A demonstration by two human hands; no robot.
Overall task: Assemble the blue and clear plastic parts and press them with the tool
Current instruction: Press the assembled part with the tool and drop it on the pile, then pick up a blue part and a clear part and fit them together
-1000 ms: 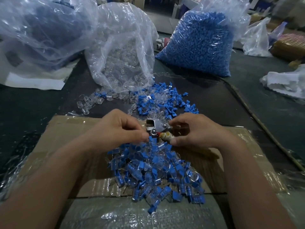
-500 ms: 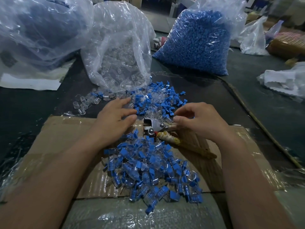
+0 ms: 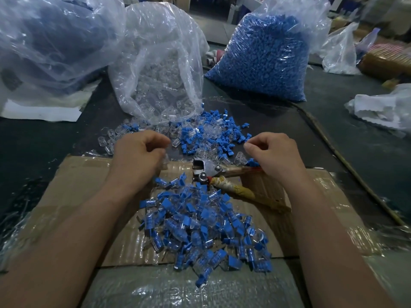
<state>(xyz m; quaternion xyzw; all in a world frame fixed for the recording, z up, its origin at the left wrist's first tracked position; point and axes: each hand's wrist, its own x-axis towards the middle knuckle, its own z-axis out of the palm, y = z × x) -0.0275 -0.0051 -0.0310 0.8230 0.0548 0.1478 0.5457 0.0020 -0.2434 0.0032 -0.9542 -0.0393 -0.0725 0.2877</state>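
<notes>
Head camera: the left hand (image 3: 138, 156) and right hand (image 3: 274, 155) hovered with fingers curled beside the loose parts (image 3: 206, 136) on the counter (image 3: 44, 147); whether either held a piece, I could not tell. The tool (image 3: 205, 171) lay between them on cardboard (image 3: 77, 190).

1. The pressing tool (image 3: 206, 172) is laid on the cardboard sheet (image 3: 73, 185), near that sheet's far edge; the sheet is spread on the worktop (image 3: 44, 141).
2. A heap of joined parts (image 3: 204, 232) is piled on the sheet just before the tool.
3. A scatter of loose parts (image 3: 206, 134) is spread on the worktop just behind the tool.
4. The left hand (image 3: 135, 154) is held left of the tool's head; the right hand (image 3: 275, 152) is held right of it, above a handle.
5. Behind the tool, past the scatter, the middle bag (image 3: 160, 70) is stood; the left bag (image 3: 49, 41) is set behind and left of the tool, the right bag (image 3: 262, 56) behind and right.
6. A crumpled bag (image 3: 387, 107) is left well right of the tool.
</notes>
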